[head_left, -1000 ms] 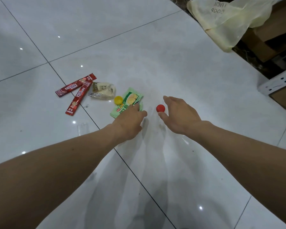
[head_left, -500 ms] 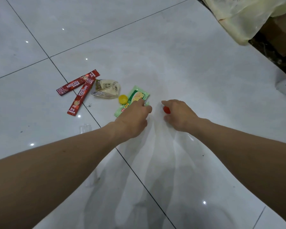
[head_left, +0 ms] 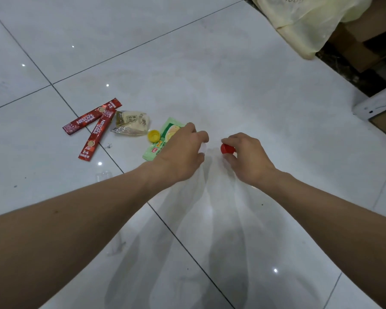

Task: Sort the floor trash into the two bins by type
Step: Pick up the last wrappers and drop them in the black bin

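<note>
Trash lies on the white tiled floor: two red Nescafe sachets (head_left: 91,118) (head_left: 97,136), a beige crumpled wrapper (head_left: 132,123), a yellow bottle cap (head_left: 153,136) and a green snack packet (head_left: 163,140). My left hand (head_left: 181,152) partly covers the green packet, and its curled fingers hold a small white thing (head_left: 202,149), seemingly a cap. My right hand (head_left: 247,157) pinches a red bottle cap (head_left: 227,149) between thumb and fingers, just above the floor. No bin is in view.
A pale yellow plastic bag (head_left: 308,23) lies at the top right over cardboard boxes (head_left: 363,41). A white metal frame piece (head_left: 377,104) juts in at the right edge.
My right hand closed on the red cap, which lay free on the floor a second ago. My left hand curled beside the green packet and now shows a small white thing in its fingers.
</note>
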